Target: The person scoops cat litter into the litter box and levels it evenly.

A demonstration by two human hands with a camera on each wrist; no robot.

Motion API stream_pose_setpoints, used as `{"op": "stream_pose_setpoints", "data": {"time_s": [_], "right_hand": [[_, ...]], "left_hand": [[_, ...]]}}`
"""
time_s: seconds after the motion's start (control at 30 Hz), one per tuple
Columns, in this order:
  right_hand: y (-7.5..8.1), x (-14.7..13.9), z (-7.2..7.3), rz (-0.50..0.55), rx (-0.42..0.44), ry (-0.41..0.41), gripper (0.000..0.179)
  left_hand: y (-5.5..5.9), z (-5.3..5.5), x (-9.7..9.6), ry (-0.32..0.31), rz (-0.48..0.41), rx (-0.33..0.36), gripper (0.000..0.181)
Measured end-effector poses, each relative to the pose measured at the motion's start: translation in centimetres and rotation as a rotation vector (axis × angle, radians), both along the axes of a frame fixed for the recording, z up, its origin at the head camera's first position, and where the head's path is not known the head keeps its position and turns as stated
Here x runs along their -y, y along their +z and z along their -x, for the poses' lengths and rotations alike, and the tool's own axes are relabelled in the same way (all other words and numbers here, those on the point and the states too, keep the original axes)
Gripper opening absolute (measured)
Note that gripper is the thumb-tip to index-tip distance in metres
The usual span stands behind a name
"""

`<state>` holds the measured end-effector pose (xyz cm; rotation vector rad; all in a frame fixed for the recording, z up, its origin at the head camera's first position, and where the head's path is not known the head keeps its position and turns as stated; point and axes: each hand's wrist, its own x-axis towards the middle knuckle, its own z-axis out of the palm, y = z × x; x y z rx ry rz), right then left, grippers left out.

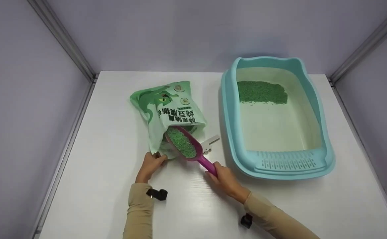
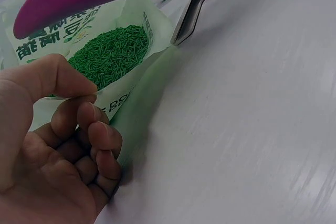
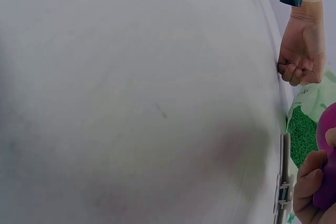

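Note:
A green bag of cat litter (image 1: 180,106) lies on the table with its mouth facing me. My left hand (image 1: 151,166) pinches the bag's lower edge between thumb and index finger (image 2: 86,85), while its other fingers curl inward. Green pellets (image 2: 113,56) show inside the mouth in the left wrist view. With my right hand (image 1: 226,181) I grip the handle of a magenta scoop (image 1: 207,165). Green pellets (image 1: 182,144) fill the scoop, whose tip is at the bag's mouth. In the right wrist view, my right fingers (image 3: 310,182) curl round the handle.
A blue litter box (image 1: 229,126) stands at the right, with a patch of green pellets (image 1: 263,92) at its far end and a slotted front ledge (image 1: 288,161). Between bag and box lies a slim clip (image 1: 210,142). Walls enclose the white table (image 1: 100,166) at the back and sides.

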<state>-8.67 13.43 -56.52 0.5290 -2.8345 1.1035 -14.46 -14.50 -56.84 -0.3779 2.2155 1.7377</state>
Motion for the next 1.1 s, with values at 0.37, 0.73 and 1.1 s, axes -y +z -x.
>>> {"op": "stream_pose_setpoints", "data": {"time_s": [0.37, 0.73, 1.1], "right_hand": [[1.4, -1.5, -0.4, -0.023, 0.073, 0.006, 0.019], [3.8, -2.5, -1.0, -0.083, 0.150, 0.016, 0.018], [5.7, -3.3, -1.5, -0.100, 0.138, 0.087, 0.020]], "left_hand": [[-0.9, 0.2, 0.0, 0.031, 0.012, -0.017, 0.021], [-0.8, 0.2, 0.0, 0.026, 0.020, -0.006, 0.017], [-1.0, 0.1, 0.0, 0.025, -0.008, -0.014, 0.015]]}}
